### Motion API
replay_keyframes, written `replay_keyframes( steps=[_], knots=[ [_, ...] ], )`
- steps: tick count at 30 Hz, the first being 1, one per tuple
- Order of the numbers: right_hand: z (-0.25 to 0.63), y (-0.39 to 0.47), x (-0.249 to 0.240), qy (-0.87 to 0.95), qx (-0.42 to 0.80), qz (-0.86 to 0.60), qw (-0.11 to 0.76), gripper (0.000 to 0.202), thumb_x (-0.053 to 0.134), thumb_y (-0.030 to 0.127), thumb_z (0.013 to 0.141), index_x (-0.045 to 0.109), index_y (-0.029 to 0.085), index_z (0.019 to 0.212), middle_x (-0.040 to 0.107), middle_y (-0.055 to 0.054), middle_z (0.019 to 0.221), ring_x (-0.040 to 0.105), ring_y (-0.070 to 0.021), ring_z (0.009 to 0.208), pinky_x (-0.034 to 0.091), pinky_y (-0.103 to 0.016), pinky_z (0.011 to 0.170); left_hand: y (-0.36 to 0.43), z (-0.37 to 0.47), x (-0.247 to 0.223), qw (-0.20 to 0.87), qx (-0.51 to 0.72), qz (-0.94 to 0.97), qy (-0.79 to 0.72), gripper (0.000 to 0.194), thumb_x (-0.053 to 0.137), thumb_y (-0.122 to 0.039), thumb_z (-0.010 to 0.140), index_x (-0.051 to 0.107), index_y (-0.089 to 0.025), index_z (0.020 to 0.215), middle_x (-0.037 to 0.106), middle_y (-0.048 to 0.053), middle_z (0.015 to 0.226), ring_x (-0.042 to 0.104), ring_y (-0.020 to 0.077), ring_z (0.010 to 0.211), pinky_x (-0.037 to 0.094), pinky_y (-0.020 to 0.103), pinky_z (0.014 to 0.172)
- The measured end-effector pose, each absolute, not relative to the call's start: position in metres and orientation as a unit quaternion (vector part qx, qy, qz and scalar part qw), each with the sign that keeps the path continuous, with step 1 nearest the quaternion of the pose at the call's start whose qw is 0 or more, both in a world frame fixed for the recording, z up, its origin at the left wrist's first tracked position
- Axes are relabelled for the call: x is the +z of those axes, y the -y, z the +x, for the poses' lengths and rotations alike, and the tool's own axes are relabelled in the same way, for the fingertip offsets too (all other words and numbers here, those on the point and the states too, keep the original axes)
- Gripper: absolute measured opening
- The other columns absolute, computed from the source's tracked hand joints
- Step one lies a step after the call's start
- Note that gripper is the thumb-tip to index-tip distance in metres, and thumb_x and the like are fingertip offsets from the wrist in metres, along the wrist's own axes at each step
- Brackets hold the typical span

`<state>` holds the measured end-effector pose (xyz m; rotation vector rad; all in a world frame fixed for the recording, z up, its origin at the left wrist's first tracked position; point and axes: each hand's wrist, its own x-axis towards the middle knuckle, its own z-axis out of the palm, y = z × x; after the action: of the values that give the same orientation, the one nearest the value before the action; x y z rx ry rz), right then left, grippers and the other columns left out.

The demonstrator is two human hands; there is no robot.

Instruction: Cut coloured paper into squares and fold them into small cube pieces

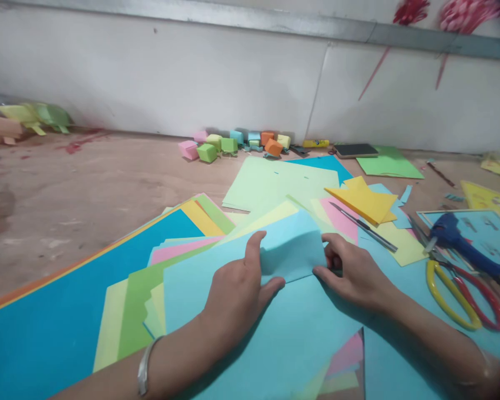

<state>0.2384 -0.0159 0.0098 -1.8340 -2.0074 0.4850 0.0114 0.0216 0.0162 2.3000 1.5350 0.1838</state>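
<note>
A light-blue piece of paper (295,250), folded over, is held between my two hands above larger light-blue sheets (291,339). At its left end is my left hand (237,283), the thumb along the lower edge and a finger bent up behind; the other fingers are hidden. My right hand (352,266) pinches the right end between thumb and curled fingers. Close to the right hand lie a metal pen-like tool (364,226) and a folded yellow paper (362,200).
Scissors with yellow and red handles (454,294) and a blue glue gun (462,241) lie at right. Stacked coloured sheets (66,311) spread left. Small paper cubes (229,145), a yellow glue stick (315,143) and a dark phone (355,150) sit along the wall.
</note>
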Motion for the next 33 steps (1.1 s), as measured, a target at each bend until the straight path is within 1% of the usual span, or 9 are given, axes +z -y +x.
replay_keyframes(
  steps=[4,8,10,14,20,24,27,30,33],
  knots=[
    [0.238,0.015,0.01,0.711,0.195,-0.645,0.2,0.061,0.055,0.025,0.08,0.032,0.016,0.135,0.055,0.002,0.075,0.052,-0.0165,0.064,0.041,-0.029,0.061,-0.021,0.009,0.01,0.141,0.112,0.832,-0.525,0.087,0.074,-0.031,0.078,0.021,-0.014,0.145,0.069,0.008,0.089,0.068,0.0278,0.077,0.048,0.033,0.061],
    [0.24,0.015,0.013,0.707,0.225,-0.644,0.188,0.048,0.052,0.023,0.082,0.034,0.018,0.127,0.053,0.003,0.074,0.051,-0.0155,0.062,0.039,-0.028,0.059,-0.022,0.007,0.006,0.077,0.193,0.858,-0.469,0.073,0.078,-0.027,0.074,0.038,-0.015,0.135,0.061,0.012,0.106,0.062,0.0262,0.09,0.051,0.035,0.071],
    [0.24,0.015,0.014,0.696,0.235,-0.654,0.182,0.039,0.052,0.022,0.082,0.037,0.019,0.117,0.052,0.003,0.073,0.05,-0.0151,0.062,0.038,-0.027,0.058,-0.022,0.007,0.008,0.065,0.202,0.867,-0.45,0.058,0.079,-0.023,0.073,0.051,-0.016,0.124,0.057,0.01,0.101,0.058,0.024,0.085,0.05,0.035,0.069],
    [0.239,0.016,0.015,0.711,0.203,-0.645,0.191,0.012,0.057,0.02,0.082,0.048,0.021,0.09,0.051,0.001,0.076,0.049,-0.0159,0.069,0.037,-0.028,0.062,-0.02,0.006,0.012,-0.003,0.253,0.895,-0.368,0.006,0.073,-0.018,0.077,0.069,-0.022,0.078,0.054,0.011,0.104,0.052,0.0259,0.088,0.047,0.041,0.073],
    [0.24,0.015,0.014,0.72,0.21,-0.628,0.206,0.01,0.057,0.013,0.082,0.059,0.02,0.076,0.052,-0.001,0.075,0.051,-0.0153,0.07,0.038,-0.028,0.063,-0.026,-0.001,0.014,0.014,0.281,0.899,-0.336,0.014,0.075,-0.018,0.076,0.076,-0.03,0.07,0.055,0.011,0.128,0.047,0.0384,0.118,0.042,0.055,0.085],
    [0.249,0.014,0.01,0.716,0.219,-0.622,0.232,0.016,0.054,0.008,0.08,0.065,0.02,0.075,0.055,-0.001,0.072,0.053,-0.0138,0.066,0.04,-0.026,0.061,-0.035,-0.007,0.014,0.062,0.247,0.91,-0.329,0.02,0.074,-0.013,0.075,0.079,-0.033,0.074,0.06,0.011,0.125,0.049,0.0394,0.118,0.044,0.056,0.086],
    [0.246,0.019,0.009,0.758,0.12,-0.593,0.244,0.022,0.05,0.01,0.085,0.068,0.019,0.076,0.056,-0.004,0.074,0.053,-0.016,0.07,0.039,-0.027,0.061,-0.04,-0.009,0.013,0.085,0.226,0.914,-0.327,0.021,0.076,-0.015,0.073,0.079,-0.035,0.076,0.063,0.008,0.122,0.05,0.0392,0.117,0.045,0.056,0.086],
    [0.227,0.029,0.01,0.819,-0.052,-0.532,0.207,0.03,0.043,0.012,0.093,0.072,0.019,0.091,0.054,-0.006,0.074,0.045,-0.0189,0.071,0.035,-0.031,0.061,-0.041,-0.01,0.013,0.1,0.207,0.915,-0.331,0.02,0.076,-0.017,0.073,0.079,-0.036,0.078,0.063,0.007,0.123,0.048,0.0392,0.12,0.044,0.056,0.088],
    [0.202,0.041,0.013,0.865,-0.103,-0.467,0.152,0.033,0.04,0.014,0.097,0.068,0.019,0.113,0.054,-0.005,0.072,0.041,-0.0199,0.068,0.032,-0.034,0.06,-0.04,-0.009,0.013,0.101,0.206,0.914,-0.336,0.019,0.076,-0.017,0.075,0.079,-0.036,0.079,0.063,0.006,0.124,0.048,0.0378,0.121,0.043,0.056,0.09]
  ],
)
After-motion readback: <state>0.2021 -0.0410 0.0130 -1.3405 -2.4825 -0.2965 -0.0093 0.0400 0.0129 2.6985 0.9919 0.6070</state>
